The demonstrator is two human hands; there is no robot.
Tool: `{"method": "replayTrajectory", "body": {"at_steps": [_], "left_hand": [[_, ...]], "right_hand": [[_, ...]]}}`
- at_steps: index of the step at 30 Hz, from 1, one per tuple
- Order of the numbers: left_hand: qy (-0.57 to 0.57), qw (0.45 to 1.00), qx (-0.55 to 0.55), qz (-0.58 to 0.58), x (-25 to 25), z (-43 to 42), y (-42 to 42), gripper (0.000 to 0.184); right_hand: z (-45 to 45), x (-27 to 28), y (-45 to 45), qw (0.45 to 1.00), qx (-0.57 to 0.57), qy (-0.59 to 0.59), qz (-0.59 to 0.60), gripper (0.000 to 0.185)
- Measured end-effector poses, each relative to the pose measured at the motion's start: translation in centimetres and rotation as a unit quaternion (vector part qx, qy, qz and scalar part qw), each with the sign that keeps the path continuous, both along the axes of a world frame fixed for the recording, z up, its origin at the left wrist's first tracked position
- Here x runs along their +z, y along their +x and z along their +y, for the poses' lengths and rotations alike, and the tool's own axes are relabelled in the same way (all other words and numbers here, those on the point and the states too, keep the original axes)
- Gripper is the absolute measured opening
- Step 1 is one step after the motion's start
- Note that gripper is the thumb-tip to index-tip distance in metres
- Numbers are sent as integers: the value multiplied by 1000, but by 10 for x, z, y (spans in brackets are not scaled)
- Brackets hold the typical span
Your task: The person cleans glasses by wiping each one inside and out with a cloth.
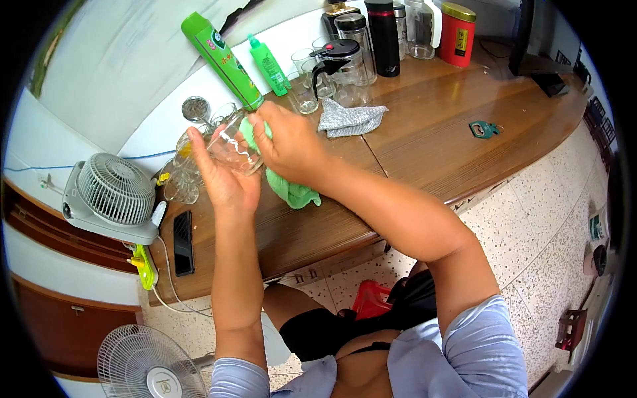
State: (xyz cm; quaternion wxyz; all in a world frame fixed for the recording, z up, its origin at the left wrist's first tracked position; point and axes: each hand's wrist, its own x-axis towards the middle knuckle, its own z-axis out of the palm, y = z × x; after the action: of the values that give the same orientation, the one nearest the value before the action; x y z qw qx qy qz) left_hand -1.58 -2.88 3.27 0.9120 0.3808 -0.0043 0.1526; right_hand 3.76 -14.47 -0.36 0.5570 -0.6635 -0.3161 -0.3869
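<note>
A clear drinking glass [232,147] lies tilted between my two hands, above the wooden table. My left hand [229,182] cups it from below and the left, thumb along its side. At its mouth, my right hand [286,142] grips a green cloth [292,191], part of which is pushed into the glass while the rest hangs below. Several other glasses [180,186] stand beyond my left hand, partly hidden by it. A grey woven cloth [352,118] lies on the table to the right of my right hand.
Behind are a green spray can [222,63], a green pump bottle [268,66], a glass pitcher [348,76], a black tumbler [383,40] and a red tin [458,36]. A small fan [116,192] and a phone [183,243] sit left; a bottle opener [484,129] lies right.
</note>
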Motion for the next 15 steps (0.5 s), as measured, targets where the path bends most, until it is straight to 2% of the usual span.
{"method": "replayTrajectory", "body": {"at_steps": [2, 6, 7, 9, 13, 15], "left_hand": [[-3, 1000, 17, 13, -6, 9, 5, 68], [-13, 995, -79, 60, -12, 19, 10, 65], [-14, 995, -72, 66, -15, 17, 11, 66], [-14, 995, -58, 78, -16, 7, 12, 66], [63, 991, -88, 76, -11, -5, 5, 62], [26, 987, -131, 86, -14, 0, 8, 62]], "right_hand": [[4, -1, -11, 999, -5, -24, -39, 20], [4, 4, -22, 989, -24, -74, -122, 21], [4, 4, -22, 988, -27, -75, -133, 21], [-1, 6, -17, 988, -45, -58, -137, 19], [-6, 14, -4, 992, -58, 11, -113, 18], [-8, 14, 6, 994, -55, 41, -84, 18]]}}
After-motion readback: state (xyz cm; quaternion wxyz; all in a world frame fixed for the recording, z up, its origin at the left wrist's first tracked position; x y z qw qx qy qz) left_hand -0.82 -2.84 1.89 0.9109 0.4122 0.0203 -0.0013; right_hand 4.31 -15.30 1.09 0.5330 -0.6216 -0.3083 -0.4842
